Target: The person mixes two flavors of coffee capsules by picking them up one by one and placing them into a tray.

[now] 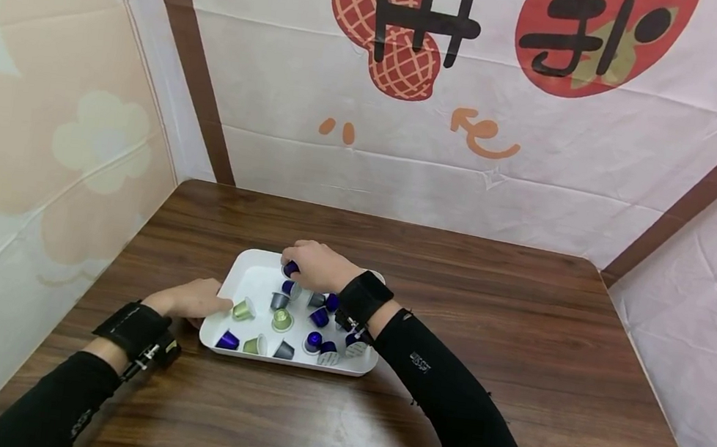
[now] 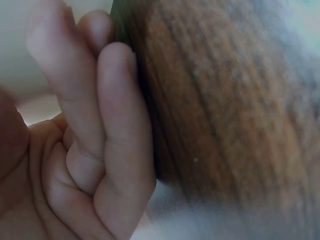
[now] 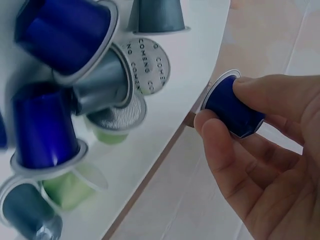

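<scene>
A white tray [image 1: 264, 261] holds several coffee capsules in dark blue, green and grey. Above its far edge, my right hand [image 1: 320, 267] pinches a dark blue coffee capsule [image 3: 232, 107] between thumb and fingertips. My left hand [image 1: 193, 298] grips the tray's left rim, with a finger or thumb over the edge near a tipped green capsule [image 1: 243, 309]. In the left wrist view its other fingers [image 2: 122, 120] are bent low beside the wooden tabletop; the grip itself is hidden there. Another green capsule [image 1: 282, 319] is near the tray's middle.
The tray stands on a brown wooden table [image 1: 486, 326]. Blue and grey capsules, such as a blue capsule [image 1: 319, 316], cluster under the right wrist. Along the near rim lies a grey capsule [image 1: 283, 350]. A printed cloth wall [image 1: 403, 184] rises behind the table.
</scene>
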A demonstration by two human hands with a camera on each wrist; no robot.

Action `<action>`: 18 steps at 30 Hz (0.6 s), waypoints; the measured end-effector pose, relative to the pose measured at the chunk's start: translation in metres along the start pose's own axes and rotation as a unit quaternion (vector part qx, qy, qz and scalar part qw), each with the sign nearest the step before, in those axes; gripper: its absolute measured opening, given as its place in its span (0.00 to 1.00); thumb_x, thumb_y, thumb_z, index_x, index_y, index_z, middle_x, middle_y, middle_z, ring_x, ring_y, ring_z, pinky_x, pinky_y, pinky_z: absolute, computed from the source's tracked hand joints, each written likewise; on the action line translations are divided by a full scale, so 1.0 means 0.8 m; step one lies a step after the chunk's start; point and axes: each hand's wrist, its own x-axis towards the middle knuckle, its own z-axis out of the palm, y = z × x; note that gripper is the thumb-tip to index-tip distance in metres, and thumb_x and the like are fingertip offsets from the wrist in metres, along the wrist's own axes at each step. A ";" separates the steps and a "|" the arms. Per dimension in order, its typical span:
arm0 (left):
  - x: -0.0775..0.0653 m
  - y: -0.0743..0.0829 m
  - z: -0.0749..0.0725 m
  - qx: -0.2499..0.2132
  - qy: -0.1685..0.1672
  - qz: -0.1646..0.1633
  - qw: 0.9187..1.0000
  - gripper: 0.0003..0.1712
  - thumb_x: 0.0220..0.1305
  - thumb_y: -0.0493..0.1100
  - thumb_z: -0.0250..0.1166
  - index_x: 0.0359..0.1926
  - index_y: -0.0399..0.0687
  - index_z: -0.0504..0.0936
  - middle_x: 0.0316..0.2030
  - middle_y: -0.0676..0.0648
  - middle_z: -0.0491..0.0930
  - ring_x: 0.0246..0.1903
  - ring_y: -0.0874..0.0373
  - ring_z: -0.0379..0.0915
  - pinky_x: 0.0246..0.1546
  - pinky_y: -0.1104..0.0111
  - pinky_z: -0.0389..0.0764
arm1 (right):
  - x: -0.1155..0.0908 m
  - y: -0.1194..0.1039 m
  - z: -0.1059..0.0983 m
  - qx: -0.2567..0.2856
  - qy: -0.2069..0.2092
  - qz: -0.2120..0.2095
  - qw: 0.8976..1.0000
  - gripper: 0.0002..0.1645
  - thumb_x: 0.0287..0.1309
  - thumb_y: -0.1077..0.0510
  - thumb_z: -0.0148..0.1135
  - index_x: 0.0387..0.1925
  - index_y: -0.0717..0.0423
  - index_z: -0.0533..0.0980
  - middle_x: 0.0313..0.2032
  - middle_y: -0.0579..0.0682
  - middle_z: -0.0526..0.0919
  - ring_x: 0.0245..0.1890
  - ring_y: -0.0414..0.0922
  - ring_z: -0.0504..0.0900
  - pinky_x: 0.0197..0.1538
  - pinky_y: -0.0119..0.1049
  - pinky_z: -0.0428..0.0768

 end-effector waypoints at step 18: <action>0.010 0.010 0.004 -0.001 -0.013 -0.004 1.000 0.16 0.67 0.45 0.52 0.43 0.34 0.76 0.26 0.47 0.78 0.23 0.57 0.75 0.24 0.65 0.76 | 0.021 0.000 0.016 0.022 -0.019 0.009 1.000 0.20 0.64 0.58 0.57 0.57 0.53 0.74 0.53 0.49 0.75 0.52 0.41 0.72 0.53 0.31 0.71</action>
